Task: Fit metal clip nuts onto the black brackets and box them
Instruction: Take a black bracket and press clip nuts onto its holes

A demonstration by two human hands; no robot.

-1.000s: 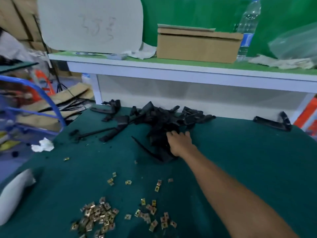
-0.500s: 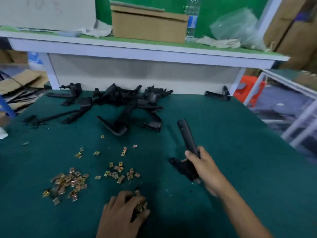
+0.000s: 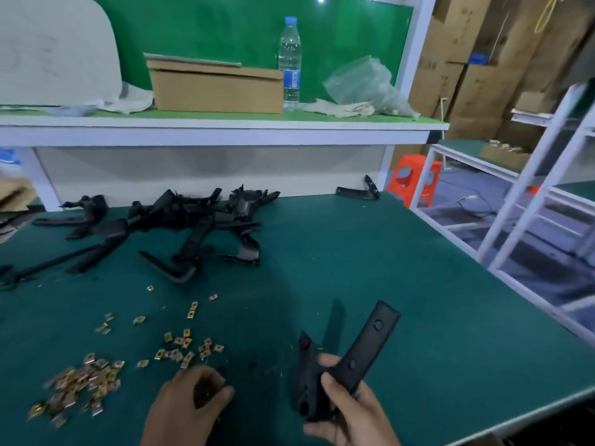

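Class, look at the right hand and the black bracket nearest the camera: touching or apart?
Touching. In the head view the right hand grips the black bracket, fingers curled round its bend.

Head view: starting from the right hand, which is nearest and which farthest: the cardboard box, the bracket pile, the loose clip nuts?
From the right hand, gripping a black bracket:
1. Loose clip nuts, just to its left.
2. Bracket pile, farther back and left.
3. Cardboard box, on the rear shelf.
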